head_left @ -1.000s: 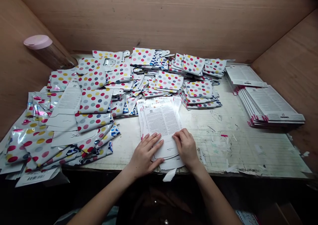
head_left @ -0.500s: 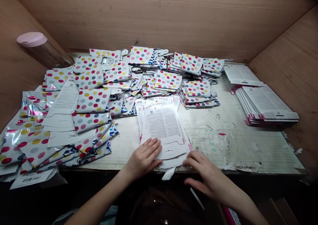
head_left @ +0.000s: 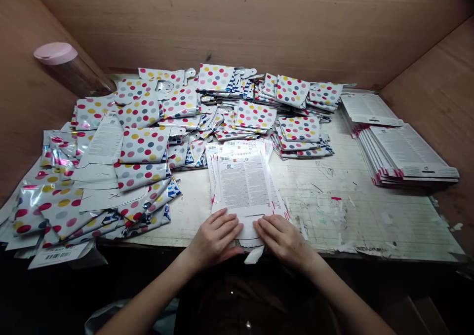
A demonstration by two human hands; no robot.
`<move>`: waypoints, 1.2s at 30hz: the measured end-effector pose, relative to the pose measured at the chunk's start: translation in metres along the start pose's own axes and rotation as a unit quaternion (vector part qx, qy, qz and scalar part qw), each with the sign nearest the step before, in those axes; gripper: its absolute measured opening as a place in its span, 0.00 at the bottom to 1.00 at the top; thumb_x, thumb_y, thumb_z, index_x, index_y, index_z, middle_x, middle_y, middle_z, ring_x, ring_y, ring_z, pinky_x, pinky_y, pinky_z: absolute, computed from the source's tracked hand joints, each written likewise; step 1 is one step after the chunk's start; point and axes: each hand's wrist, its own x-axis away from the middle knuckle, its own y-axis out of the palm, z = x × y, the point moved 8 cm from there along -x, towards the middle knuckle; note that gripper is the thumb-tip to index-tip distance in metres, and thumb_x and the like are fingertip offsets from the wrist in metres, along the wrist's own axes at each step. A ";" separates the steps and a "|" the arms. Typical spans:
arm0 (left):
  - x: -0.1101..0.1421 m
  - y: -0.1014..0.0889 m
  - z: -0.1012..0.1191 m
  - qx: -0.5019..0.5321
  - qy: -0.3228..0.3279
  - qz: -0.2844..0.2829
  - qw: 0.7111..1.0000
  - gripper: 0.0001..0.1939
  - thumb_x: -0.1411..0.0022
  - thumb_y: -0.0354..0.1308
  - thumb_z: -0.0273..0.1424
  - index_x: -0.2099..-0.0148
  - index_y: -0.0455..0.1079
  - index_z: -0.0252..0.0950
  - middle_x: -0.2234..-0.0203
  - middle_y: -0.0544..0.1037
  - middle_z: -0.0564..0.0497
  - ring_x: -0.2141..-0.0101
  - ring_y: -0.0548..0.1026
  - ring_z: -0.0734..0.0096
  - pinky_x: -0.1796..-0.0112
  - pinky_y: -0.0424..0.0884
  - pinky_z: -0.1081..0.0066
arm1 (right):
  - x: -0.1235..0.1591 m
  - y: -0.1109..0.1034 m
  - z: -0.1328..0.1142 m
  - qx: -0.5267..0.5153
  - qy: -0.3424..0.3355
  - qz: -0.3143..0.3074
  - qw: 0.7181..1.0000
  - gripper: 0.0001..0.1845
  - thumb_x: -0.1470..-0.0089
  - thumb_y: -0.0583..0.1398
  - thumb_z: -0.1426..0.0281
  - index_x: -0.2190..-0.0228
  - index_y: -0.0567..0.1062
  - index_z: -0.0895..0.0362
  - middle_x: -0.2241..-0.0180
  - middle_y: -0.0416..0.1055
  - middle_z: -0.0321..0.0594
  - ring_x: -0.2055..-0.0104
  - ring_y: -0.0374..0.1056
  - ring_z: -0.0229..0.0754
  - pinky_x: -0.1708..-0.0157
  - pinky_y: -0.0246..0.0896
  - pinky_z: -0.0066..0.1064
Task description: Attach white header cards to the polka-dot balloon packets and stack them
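Note:
A printed white card lies in front of me on a small pile of similar cards, its lower end towards me. On the lower left corner of this card rests my left hand, fingers flat and holding nothing. My right hand lies flat across the lower right part, its fingers stretched out and its thumb hidden. Between the two hands, the lower flap of the card shows in part. A torn white scrap sticks out over the table edge just below.
Polka-dot packets are heaped at the left and along the back, with loose cards among them. Stacks of printed cards stand at the right. A pink-lidded bottle is at the back left. Wooden panels enclose the table.
My right hand has moved from over the table edge up and left onto the card's lower end. My left hand stays on the card. The whole view has shifted slightly.

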 end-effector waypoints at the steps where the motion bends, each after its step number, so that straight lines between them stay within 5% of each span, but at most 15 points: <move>1: 0.002 0.001 0.002 0.013 0.007 -0.011 1.000 0.24 0.40 0.61 0.39 0.44 0.67 0.33 0.60 0.81 0.43 0.55 0.77 0.56 0.47 0.70 0.50 | 0.001 0.001 -0.003 -0.004 -0.010 -0.009 1.000 0.15 0.40 0.57 0.75 0.52 0.72 0.68 0.64 0.75 0.50 0.60 0.70 0.47 0.60 0.71 0.42; 4: 0.010 0.002 0.013 0.040 0.036 -0.039 0.998 0.19 0.37 0.58 0.32 0.44 0.67 0.36 0.62 0.81 0.47 0.57 0.78 0.63 0.45 0.68 0.54 | 0.010 0.005 -0.017 -0.020 -0.034 -0.035 0.999 0.18 0.40 0.58 0.70 0.52 0.72 0.69 0.65 0.74 0.49 0.61 0.68 0.48 0.57 0.69 0.45; 7: 0.015 0.002 0.020 0.024 0.026 -0.018 0.999 0.13 0.37 0.55 0.25 0.50 0.70 0.37 0.66 0.80 0.50 0.61 0.77 0.67 0.49 0.71 0.58 | 0.018 0.002 -0.025 -0.036 -0.026 -0.015 0.999 0.16 0.42 0.58 0.78 0.52 0.72 0.67 0.65 0.73 0.47 0.61 0.67 0.47 0.59 0.68 0.43; 10: 0.012 0.004 0.013 0.004 -0.080 0.033 0.996 0.07 0.37 0.54 0.24 0.58 0.70 0.38 0.73 0.76 0.51 0.68 0.73 0.68 0.62 0.73 0.64 | 0.019 0.002 -0.009 -0.122 0.096 0.025 0.988 0.15 0.41 0.56 0.80 0.52 0.71 0.62 0.68 0.71 0.43 0.65 0.65 0.43 0.66 0.67 0.37; 14: 0.015 0.003 0.000 -0.072 -0.257 0.104 0.958 0.13 0.36 0.55 0.30 0.49 0.65 0.34 0.67 0.73 0.45 0.65 0.70 0.61 0.64 0.69 0.62 | 0.029 0.005 0.015 -0.107 0.281 0.110 0.947 0.15 0.40 0.56 0.76 0.52 0.72 0.55 0.64 0.67 0.44 0.62 0.64 0.43 0.63 0.66 0.38; 18: 0.030 0.002 -0.011 -0.148 -0.419 0.060 0.894 0.23 0.43 0.59 0.49 0.58 0.65 0.34 0.66 0.71 0.44 0.64 0.67 0.55 0.63 0.67 0.58 | 0.033 0.006 0.002 0.014 0.278 0.135 0.951 0.19 0.41 0.57 0.78 0.51 0.74 0.51 0.56 0.67 0.47 0.54 0.63 0.49 0.56 0.62 0.44; 23: 0.033 0.000 -0.016 0.013 -0.474 0.021 0.880 0.19 0.42 0.58 0.48 0.71 0.60 0.39 0.75 0.68 0.50 0.69 0.68 0.60 0.68 0.64 0.62 | 0.031 0.003 -0.007 0.014 0.256 0.093 0.962 0.20 0.41 0.59 0.71 0.47 0.72 0.55 0.52 0.69 0.51 0.50 0.63 0.53 0.54 0.59 0.46; 25: 0.032 0.007 -0.017 0.194 -0.518 0.033 0.832 0.16 0.39 0.56 0.46 0.68 0.60 0.39 0.74 0.71 0.51 0.71 0.70 0.64 0.69 0.66 0.64 | 0.028 -0.008 -0.012 0.024 0.227 0.117 0.967 0.20 0.42 0.61 0.68 0.48 0.72 0.56 0.53 0.71 0.50 0.51 0.64 0.52 0.54 0.59 0.46; 29: 0.025 0.029 -0.002 0.504 -0.563 0.048 0.653 0.22 0.40 0.58 0.43 0.51 0.56 0.38 0.76 0.75 0.55 0.78 0.72 0.69 0.74 0.69 0.69 | 0.015 -0.030 -0.032 0.070 0.088 0.173 0.979 0.15 0.41 0.57 0.76 0.52 0.75 0.59 0.57 0.75 0.45 0.53 0.67 0.47 0.54 0.59 0.40; 30: 0.023 0.029 -0.001 0.515 -0.562 0.055 0.645 0.27 0.40 0.58 0.42 0.45 0.52 0.37 0.77 0.74 0.55 0.79 0.72 0.70 0.74 0.70 0.69 | 0.011 -0.033 -0.035 0.069 0.057 0.167 0.982 0.16 0.40 0.55 0.78 0.53 0.76 0.61 0.58 0.76 0.46 0.54 0.68 0.46 0.54 0.60 0.39; 31: 0.021 0.024 -0.001 0.494 -0.555 0.066 0.666 0.32 0.39 0.57 0.41 0.39 0.47 0.37 0.76 0.75 0.55 0.78 0.72 0.70 0.73 0.71 0.68 | 0.007 -0.035 -0.036 0.064 0.037 0.161 0.984 0.16 0.40 0.53 0.80 0.53 0.76 0.64 0.59 0.77 0.47 0.55 0.68 0.46 0.55 0.61 0.38; 33: 0.016 0.000 -0.007 0.359 -0.511 0.112 0.773 0.39 0.38 0.58 0.39 0.33 0.41 0.39 0.67 0.76 0.50 0.71 0.75 0.68 0.67 0.73 0.64 | 0.000 -0.042 -0.031 0.046 0.024 0.156 0.986 0.16 0.40 0.52 0.80 0.54 0.75 0.69 0.62 0.77 0.49 0.58 0.69 0.46 0.58 0.63 0.38; 36: -0.010 -0.044 0.010 0.069 -0.291 0.167 0.940 0.29 0.43 0.64 0.33 0.40 0.62 0.44 0.57 0.74 0.46 0.54 0.71 0.59 0.53 0.69 0.57 | -0.007 -0.054 -0.021 0.015 0.033 0.168 0.985 0.15 0.39 0.52 0.79 0.55 0.75 0.70 0.63 0.77 0.51 0.61 0.68 0.46 0.63 0.63 0.39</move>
